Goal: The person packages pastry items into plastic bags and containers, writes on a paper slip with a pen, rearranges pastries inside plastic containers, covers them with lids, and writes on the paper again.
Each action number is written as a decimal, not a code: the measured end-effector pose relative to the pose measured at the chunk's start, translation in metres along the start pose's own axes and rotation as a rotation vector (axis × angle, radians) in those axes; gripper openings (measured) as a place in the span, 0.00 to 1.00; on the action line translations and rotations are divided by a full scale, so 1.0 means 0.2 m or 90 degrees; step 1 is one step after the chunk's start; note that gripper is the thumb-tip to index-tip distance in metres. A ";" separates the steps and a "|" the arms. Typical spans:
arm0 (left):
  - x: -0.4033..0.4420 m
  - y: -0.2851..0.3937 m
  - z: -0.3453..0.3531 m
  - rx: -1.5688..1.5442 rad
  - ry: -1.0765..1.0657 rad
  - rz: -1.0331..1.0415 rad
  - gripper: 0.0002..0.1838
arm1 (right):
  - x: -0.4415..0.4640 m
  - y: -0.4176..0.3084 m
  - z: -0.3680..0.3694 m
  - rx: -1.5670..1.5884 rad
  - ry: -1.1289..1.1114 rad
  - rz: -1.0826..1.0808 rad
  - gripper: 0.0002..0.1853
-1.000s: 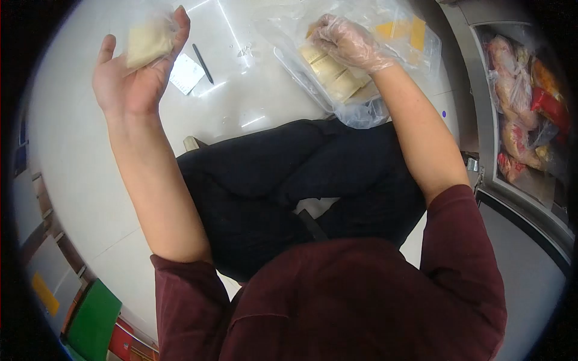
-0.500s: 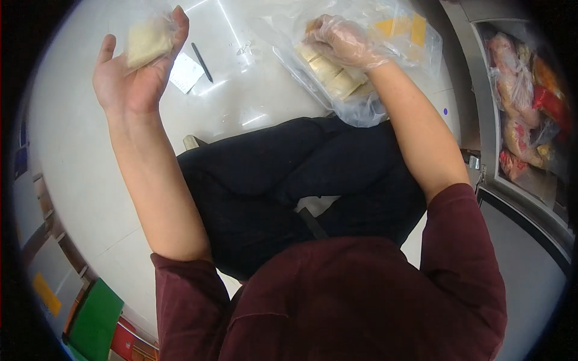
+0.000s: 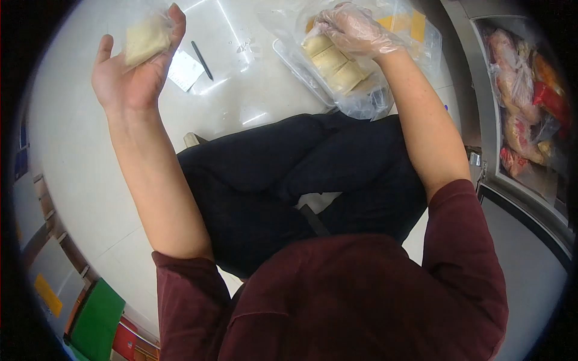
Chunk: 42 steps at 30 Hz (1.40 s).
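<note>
A maroon shirt [image 3: 361, 301] tops near-black trousers [image 3: 259, 162]; beyond the trousers, a creamy-yellow packet [image 3: 146, 41], a black pen [image 3: 202, 61], white paper [image 3: 185, 71] with faint marks, pale-yellow blocks [image 3: 335, 67] and orange-yellow strips [image 3: 417, 27]. To the trousers' left, a green panel [image 3: 96, 313]; to their right, a red package [image 3: 549, 101].

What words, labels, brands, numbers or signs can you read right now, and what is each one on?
No text can be read.
Paper slip: faint marks like writing, too small to read.
Pale blocks by the gloved right hand: faint marks; cannot tell whether they are print.
Red packet: nothing legible.
</note>
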State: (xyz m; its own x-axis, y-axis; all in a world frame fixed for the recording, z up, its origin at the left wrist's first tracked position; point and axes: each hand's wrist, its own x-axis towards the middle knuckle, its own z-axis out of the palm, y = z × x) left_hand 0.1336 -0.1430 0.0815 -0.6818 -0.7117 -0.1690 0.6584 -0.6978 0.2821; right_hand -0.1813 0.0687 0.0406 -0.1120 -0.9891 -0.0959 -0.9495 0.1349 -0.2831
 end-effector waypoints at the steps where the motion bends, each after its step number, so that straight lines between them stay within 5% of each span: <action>1: 0.00 0.00 0.00 -0.004 0.003 -0.001 0.33 | 0.00 -0.03 -0.02 -0.022 -0.026 0.027 0.18; 6: 0.01 0.01 -0.01 -0.032 -0.002 -0.030 0.33 | -0.04 -0.06 -0.01 -0.011 -0.019 0.084 0.22; 9: 0.01 0.02 -0.02 -0.018 -0.013 -0.034 0.33 | -0.05 0.04 0.01 -0.017 -0.143 -0.008 0.27; 14: -0.04 -0.07 0.04 -0.009 -0.038 -0.048 0.39 | -0.12 0.09 0.06 -0.141 -0.058 0.008 0.21; 17: -0.05 -0.10 0.07 -0.009 -0.012 -0.040 0.38 | -0.12 0.14 0.07 -0.113 -0.043 -0.007 0.15; 18: -0.07 -0.11 0.12 -0.048 0.040 -0.044 0.31 | -0.13 0.14 0.06 -0.097 -0.046 -0.022 0.14; 27: -0.07 -0.11 0.12 -0.103 -0.019 -0.057 0.29 | -0.12 0.05 -0.08 0.053 -0.141 0.080 0.17; 33: -0.06 -0.08 0.06 -0.088 -0.071 -0.060 0.28 | -0.06 0.03 -0.07 0.032 -0.096 0.034 0.11; 36: -0.04 -0.04 0.03 -0.054 -0.043 -0.042 0.28 | 0.01 -0.02 -0.06 -0.036 0.125 -0.054 0.13; 39: -0.04 -0.02 0.02 -0.063 -0.063 -0.060 0.29 | -0.01 0.05 -0.06 -0.005 0.180 -0.045 0.16; 42: -0.04 -0.02 0.02 -0.075 -0.035 -0.062 0.29 | -0.13 0.04 -0.18 0.086 0.084 0.120 0.16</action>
State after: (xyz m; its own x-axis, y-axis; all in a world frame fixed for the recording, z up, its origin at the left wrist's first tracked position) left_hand 0.1345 -0.1341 0.0845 -0.7585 -0.6371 -0.1367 0.6191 -0.7701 0.1538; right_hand -0.1970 0.0935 0.0757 -0.3283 -0.9439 -0.0354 -0.8619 0.3147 -0.3975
